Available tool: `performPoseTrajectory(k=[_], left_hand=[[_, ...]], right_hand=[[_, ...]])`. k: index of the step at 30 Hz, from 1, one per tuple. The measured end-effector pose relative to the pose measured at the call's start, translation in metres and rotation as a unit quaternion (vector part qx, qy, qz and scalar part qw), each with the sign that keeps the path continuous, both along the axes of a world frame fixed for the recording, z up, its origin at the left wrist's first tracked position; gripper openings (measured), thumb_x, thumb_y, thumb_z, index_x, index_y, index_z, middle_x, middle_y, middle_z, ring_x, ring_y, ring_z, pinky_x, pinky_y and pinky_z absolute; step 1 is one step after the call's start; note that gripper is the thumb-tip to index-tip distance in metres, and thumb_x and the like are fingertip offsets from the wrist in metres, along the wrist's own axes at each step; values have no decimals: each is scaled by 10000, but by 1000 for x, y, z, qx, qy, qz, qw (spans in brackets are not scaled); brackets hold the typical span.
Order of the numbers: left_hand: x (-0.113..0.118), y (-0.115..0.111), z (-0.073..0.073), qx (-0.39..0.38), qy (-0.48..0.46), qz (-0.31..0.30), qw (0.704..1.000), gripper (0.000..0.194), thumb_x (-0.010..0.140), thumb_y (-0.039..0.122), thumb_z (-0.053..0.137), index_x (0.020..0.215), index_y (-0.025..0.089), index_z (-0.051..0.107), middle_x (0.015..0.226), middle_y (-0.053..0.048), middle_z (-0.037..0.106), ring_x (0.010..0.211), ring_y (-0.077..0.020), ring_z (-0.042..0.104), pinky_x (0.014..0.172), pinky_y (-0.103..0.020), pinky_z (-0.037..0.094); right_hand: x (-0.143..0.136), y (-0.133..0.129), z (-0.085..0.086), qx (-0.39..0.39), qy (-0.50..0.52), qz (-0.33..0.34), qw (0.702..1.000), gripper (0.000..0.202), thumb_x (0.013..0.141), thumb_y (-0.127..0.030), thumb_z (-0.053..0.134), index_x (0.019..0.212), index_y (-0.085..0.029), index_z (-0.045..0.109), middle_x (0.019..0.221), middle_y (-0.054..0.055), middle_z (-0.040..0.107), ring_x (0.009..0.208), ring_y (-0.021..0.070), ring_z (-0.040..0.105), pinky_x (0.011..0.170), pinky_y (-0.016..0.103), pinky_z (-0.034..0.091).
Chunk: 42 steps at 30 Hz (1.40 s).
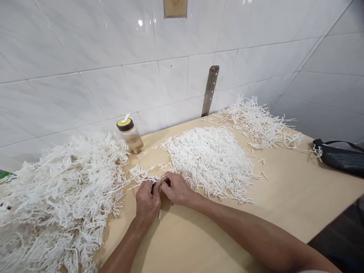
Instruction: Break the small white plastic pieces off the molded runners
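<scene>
My left hand (148,198) is closed on a white branched strand (155,180), part of which shows above the knuckles. Fingertip to fingertip with it, my right hand (176,188) is pinched at the same spot, and the fingers hide most of what lies between them. A few thin white ends hang below the left fingers. Just beyond both hands is a small loose cluster of white branched strands (139,172). To the left rises a large tangled heap of white branched strands (71,189). A flatter pile of short white pieces (210,159) spreads beside my right hand.
Behind the large heap stands a clear bottle (132,140) with a dark and yellow lid. Longer white strands (256,121) lie at the table's back right. A dark metal strip (210,91) leans against the tiled wall (136,83). A black bag (338,157) rests at the right edge.
</scene>
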State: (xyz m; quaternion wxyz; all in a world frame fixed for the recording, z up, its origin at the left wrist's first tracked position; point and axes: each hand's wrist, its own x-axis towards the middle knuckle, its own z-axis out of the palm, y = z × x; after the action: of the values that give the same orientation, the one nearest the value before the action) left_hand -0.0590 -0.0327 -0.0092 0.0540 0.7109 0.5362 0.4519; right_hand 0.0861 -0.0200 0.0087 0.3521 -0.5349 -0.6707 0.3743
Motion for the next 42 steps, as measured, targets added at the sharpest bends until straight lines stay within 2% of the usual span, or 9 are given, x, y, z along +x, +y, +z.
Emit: performPoseTrajectory(k=[4,8,10,13,19,24,28,33,42], left_hand=[[4,-1,4,-95,-73,17,993,294,862,347,570,621,194,499,554,27,486,535,-127,435,534,-240,351],[7,-2,10,-183,-214,-2,959,296,825,407,607,646,180,542,547,40,472,530,-111,429,519,-222,348],[6,-3,13,-217,-291,-14,932,304,802,447,633,691,171,572,558,43,481,519,-102,424,510,-217,353],[2,-3,19,-281,-351,-28,893,363,776,481,674,646,167,546,500,59,433,461,-78,359,462,-206,299],[-5,0,24,-309,-409,-56,857,453,773,509,693,577,169,466,468,64,401,436,-55,299,436,-200,223],[-6,0,19,-306,-398,-68,862,436,792,508,677,593,171,485,462,60,415,424,-58,307,433,-209,236],[-1,-2,13,-283,-340,-56,895,388,792,485,671,613,165,541,486,50,447,458,-77,373,464,-216,301],[2,-3,8,-235,-287,-26,928,344,790,445,657,610,161,582,499,40,464,491,-92,397,484,-222,326],[-4,0,8,-264,-299,-70,914,369,814,478,643,638,154,620,475,46,446,453,-82,377,455,-217,306]], right_hand=[[-4,1,1,-49,19,-5,999,143,797,-176,532,672,-206,469,487,-68,480,442,101,476,458,213,312],[-1,4,-7,-80,87,-35,992,116,824,-203,486,715,-221,450,437,-93,461,335,102,471,377,208,334],[3,6,-12,-99,158,-52,981,106,844,-246,485,745,-225,452,427,-97,471,302,109,472,343,212,349],[10,8,-19,-96,235,-16,967,167,881,-352,523,796,-218,475,456,-89,514,323,111,506,351,210,386],[22,10,-13,-133,376,1,917,331,837,-516,634,786,-206,532,612,-29,552,429,86,439,380,210,397],[30,13,-6,-179,402,-1,898,378,865,-580,532,840,-205,560,705,22,574,471,100,423,374,223,391],[23,5,-10,-143,338,62,928,327,842,-515,635,853,-191,590,655,-9,592,431,91,475,387,226,423],[12,-2,-13,-107,247,83,959,334,856,-502,624,946,-183,577,511,-80,525,340,83,457,350,209,404],[13,3,-14,-94,202,100,970,304,878,-482,583,849,-180,598,467,-74,531,337,79,463,368,199,389]])
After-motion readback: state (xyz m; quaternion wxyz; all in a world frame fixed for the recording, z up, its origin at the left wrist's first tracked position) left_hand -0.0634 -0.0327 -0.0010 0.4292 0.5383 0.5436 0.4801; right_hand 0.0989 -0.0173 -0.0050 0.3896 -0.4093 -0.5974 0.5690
